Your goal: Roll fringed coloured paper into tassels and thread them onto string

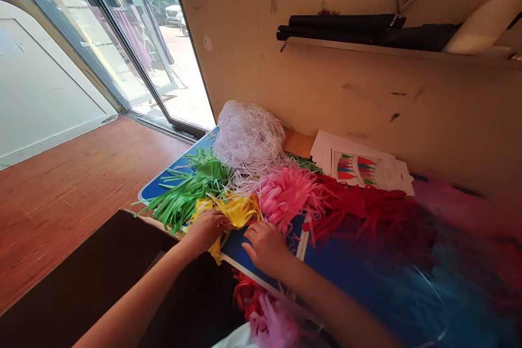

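My left hand [207,230] rests at the near side of a yellow fringed tassel bunch [240,209], its fingers curled onto the strips; whether it pinches any is hidden. Just right of it, my right hand [267,244] is over the blue table [244,254], fingers spread and thumb apart, close to the yellow and pink strips. Green tassels [183,196] lie to the left, pink tassels [289,196] to the right, and red tassels [362,209] farther right. A tangled heap of white string [248,136] sits behind the yellow bunch.
Printed cards [362,168] lie against the wall behind the red tassels. An open cardboard box [101,266] stands at the near left. Red and pink tassels [271,318] hang below the table edge by my body. Blurred blue strips [452,293] are at the right.
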The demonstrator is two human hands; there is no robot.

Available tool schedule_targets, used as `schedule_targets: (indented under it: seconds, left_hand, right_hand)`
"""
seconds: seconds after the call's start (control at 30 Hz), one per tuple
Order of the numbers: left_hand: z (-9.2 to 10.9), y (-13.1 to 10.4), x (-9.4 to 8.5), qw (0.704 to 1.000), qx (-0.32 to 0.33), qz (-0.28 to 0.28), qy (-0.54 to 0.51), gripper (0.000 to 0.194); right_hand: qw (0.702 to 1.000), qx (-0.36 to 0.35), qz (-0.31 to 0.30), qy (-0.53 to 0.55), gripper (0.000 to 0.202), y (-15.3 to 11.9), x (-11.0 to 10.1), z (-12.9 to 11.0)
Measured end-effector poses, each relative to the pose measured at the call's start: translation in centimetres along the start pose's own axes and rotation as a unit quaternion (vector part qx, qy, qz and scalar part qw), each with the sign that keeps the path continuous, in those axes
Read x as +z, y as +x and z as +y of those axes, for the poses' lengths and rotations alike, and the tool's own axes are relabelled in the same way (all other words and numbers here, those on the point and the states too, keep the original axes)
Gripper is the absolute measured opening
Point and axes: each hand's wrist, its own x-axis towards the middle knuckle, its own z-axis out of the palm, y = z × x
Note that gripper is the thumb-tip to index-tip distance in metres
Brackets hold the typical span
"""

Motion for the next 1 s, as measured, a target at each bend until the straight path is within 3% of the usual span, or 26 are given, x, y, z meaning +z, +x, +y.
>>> schedule_targets:
  seconds: [0.23, 0.53, 0.6, 0.77, 0.9, 1.0]
  left_hand:
    - [-0.1, -0.5, -0.3, 0.999, 0.023, -0.034, -0.027, 0.025]
    - [-0.5, 0.1, -0.1, 0.998, -0.03, 0.027, -0.054, 0.016]
    - [-0.8, 0.3, 0.0, 0.997, -0.032, 0.032, -0.062, 0.021]
    - [-1.3, 0.7, -0.3, 0.997, -0.037, 0.045, -0.058, 0.024]
    - [0.1, 0.4, -0.3, 0.994, -0.058, 0.091, 0.004, 0.007]
    - [1.8, 0.0, 0.4, 0.989, -0.039, 0.114, 0.084, 0.03]
  right_hand:
    - [1.0, 0.028, -0.009, -0.005, 0.015, -0.2, 0.3, 0.6]
    - [1.0, 0.003, 0.003, 0.02, 0.014, -0.1, 0.5, -0.1]
    - [0.999, -0.019, 0.017, 0.034, 0.022, 0.0, 0.7, -0.4]
    - [0.999, -0.031, 0.009, 0.005, 0.067, 0.6, 1.5, -1.4]
    - [0.999, -0.012, -0.008, -0.05, 0.068, 1.4, 1.9, -2.0]
    - [0.997, -0.011, -0.013, -0.071, 0.057, 1.9, 2.1, -2.2]
